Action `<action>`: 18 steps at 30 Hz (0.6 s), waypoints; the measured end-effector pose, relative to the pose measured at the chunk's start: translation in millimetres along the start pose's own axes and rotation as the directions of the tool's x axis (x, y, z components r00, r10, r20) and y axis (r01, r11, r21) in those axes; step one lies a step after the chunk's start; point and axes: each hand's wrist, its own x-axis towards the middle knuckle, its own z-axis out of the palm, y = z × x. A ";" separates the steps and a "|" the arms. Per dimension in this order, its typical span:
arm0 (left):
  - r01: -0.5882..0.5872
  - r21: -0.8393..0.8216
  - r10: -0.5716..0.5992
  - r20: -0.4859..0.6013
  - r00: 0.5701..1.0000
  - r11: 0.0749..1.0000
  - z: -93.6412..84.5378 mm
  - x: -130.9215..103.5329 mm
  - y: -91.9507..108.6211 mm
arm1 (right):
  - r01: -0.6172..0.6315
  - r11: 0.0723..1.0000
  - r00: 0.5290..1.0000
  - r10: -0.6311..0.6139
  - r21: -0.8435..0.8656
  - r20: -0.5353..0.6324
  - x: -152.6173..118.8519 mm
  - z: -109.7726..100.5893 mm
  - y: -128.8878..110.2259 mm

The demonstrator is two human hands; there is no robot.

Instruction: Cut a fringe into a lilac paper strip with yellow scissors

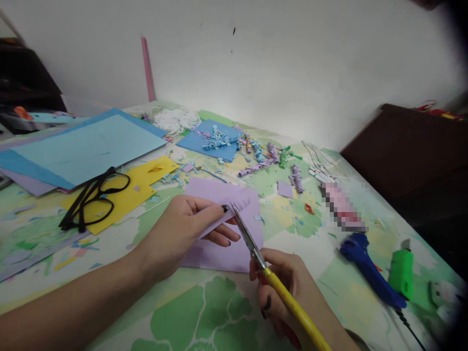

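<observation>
Scissors (278,282) | right grip (298,279) clasping them | left grip (190,223) pinching lilac strip (220,219) | pink item (341,204) unreadable

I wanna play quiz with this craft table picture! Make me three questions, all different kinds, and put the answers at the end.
1. Pick one: what holds the yellow-handled scissors?
A) the left hand
B) the right hand
C) no hand at all

2. True or false: the black-framed eyeglasses lie partly on the yellow paper.

3. Fill in the colour: the paper strip in the left hand is light ______.

Key:
1. B, the right hand
2. True
3. purple
</observation>
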 end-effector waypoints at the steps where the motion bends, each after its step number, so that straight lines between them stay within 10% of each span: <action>1: 0.001 0.001 -0.001 0.000 1.000 1.000 -0.3 0.0 -0.2 | 0.000 1.000 1.000 0.000 0.000 -0.001 0.1 0.6 -0.3; 18: 0.005 0.057 -0.004 -0.017 1.000 0.998 -1.8 -0.9 -0.3 | -0.035 0.991 0.999 0.038 -0.129 0.023 -3.5 2.9 -13.8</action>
